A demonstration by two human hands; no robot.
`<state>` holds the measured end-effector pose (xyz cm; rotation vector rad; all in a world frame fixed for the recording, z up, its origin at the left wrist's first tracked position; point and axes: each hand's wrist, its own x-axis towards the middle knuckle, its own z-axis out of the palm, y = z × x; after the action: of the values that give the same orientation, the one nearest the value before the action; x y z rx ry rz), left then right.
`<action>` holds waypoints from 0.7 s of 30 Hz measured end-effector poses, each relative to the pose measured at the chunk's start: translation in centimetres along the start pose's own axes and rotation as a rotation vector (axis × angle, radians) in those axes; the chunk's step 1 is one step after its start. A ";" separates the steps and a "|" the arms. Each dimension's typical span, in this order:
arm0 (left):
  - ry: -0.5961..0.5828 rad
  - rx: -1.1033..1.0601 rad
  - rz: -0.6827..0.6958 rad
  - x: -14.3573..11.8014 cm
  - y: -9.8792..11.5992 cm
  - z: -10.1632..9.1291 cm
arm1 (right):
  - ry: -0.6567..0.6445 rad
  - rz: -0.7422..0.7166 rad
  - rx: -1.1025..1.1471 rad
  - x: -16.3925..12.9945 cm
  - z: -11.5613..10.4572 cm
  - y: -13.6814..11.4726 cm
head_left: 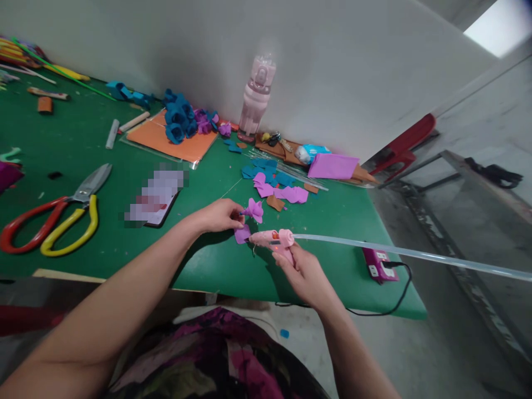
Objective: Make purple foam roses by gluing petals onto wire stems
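**Glue gun nozzle points left at the flower, both near the bench's front edge**

Right hand (301, 266), closest to camera, is wrapped around the grip of the pink glue gun (274, 239). Gun's long axis runs roughly parallel to the front edge of the bench (103, 249): nozzle to the left, clear glue stick (394, 254) trailing out the back to the right, past the bench's right edge.

Left hand (218, 216) pinches a small purple foam flower (254, 210), fingertips closed on its base. Flower sits just beyond and left of the nozzle, near it; contact can't be told. A loose purple petal (241, 234) lies on the bench right under the nozzle tip.

Further out:
- cut purple and blue petals (276, 185) mid-bench
- scissors (54, 219) toward the left edge
- pink bottle (255, 100) at the back edge
- purple power strip (376, 265) near the front right corner
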<state>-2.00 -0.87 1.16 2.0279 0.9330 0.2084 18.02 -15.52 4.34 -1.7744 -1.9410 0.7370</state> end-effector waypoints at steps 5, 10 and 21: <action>0.006 0.010 -0.014 0.0 0.2 -0.1 | 0.030 -0.007 0.005 0.0 0.0 0.2; 0.000 0.004 -0.003 0.0 0.1 0.0 | 0.028 0.036 0.015 0.0 -0.1 0.1; -0.004 -0.189 0.038 0.0 -0.3 -0.1 | -0.075 0.278 0.439 -0.5 -1.0 1.2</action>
<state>-2.21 -0.71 0.95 1.8718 0.8399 0.3022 19.64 -15.83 4.34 -1.7650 -1.4387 1.2316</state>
